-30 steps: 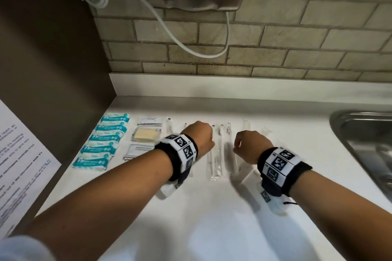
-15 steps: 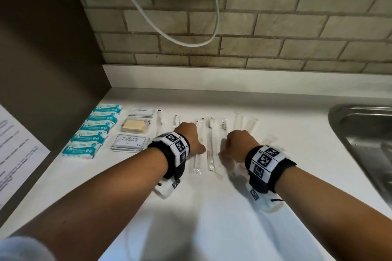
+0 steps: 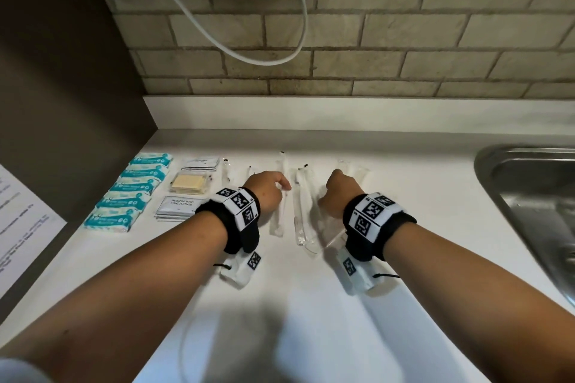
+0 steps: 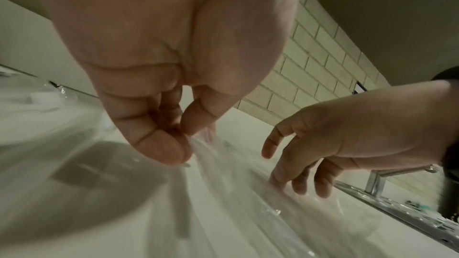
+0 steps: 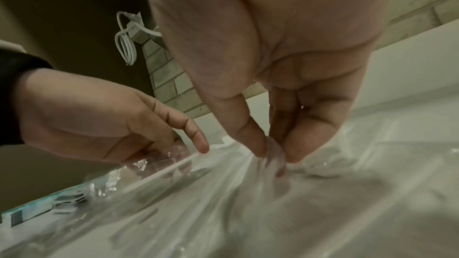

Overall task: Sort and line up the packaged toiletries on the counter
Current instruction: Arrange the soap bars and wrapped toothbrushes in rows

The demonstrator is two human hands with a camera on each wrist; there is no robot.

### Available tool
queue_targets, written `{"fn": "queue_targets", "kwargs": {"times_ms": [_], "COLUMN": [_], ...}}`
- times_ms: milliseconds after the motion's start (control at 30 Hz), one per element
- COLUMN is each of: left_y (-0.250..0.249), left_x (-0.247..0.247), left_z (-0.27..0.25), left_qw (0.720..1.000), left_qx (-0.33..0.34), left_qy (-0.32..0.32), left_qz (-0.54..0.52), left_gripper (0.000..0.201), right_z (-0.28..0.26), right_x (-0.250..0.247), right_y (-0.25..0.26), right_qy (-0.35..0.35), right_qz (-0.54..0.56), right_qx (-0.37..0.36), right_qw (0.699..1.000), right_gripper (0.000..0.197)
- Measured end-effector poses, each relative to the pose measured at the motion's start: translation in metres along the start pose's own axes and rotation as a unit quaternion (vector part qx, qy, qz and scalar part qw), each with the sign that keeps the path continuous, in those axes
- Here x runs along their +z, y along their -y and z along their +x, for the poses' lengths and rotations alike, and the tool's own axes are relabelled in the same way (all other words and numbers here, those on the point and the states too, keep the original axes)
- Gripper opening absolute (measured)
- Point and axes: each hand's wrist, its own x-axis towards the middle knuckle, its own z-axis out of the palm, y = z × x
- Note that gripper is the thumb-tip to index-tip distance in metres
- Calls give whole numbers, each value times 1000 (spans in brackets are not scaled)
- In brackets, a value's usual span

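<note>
On the white counter (image 3: 404, 165) below brick wall (image 3: 373, 65), both hands pinch clear packets (image 3: 300, 208).

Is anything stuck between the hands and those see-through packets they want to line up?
Nothing visible is. The left hand already pinches one clear packet, and the right hand pinches another clear wrapper. Both lie on the white counter.

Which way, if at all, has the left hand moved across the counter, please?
No. The left hand keeps the same gap right of the shampoo sachets; only the camera shifted.
</note>
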Motion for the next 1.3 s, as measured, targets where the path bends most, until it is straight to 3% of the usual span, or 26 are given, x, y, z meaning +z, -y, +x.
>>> {"fn": "queue_targets", "kwargs": {"times_ms": [133,267,400,533,800,967,1133,1200,1300], "left_y": [-2,3,12,15,17,23,14,6,-1], "left_x": [5,5,-1,-6,-18,-26,-13,-3,8], "left_z": [2,2,3,1,-9,-13,-15,-19,-22], "left_qw": [999,998,996,994,987,986,976,960,925], "left_qx": [-4,-1,-16,-2,17,5,125,174,179], "left_qy": [44,50,62,47,19,40,12,37,81], "left_qz": [16,29,67,103,161,160,180,217,326], "left_gripper": [28,7,34,33,37,50,52,61,71], "right_z": [0,1,1,-5,-7,-8,-9,-12,-18], "right_x": [6,9,12,12,10,12,13,14,14], "right_y": [4,2,-5,-7,0,-1,-1,-2,-9], "right_qy": [35,45,16,4,37,50,53,51,66], "right_qz": [-30,-90,-59,-70,-214,-247,-186,-173,-142], "right_qx": [-1,-24,-30,-60,-163,-155,-145,-150,-153], "right_qw": [999,995,998,996,962,955,970,972,976], "right_gripper": [5,11,19,35,38,46,51,54,68]}}
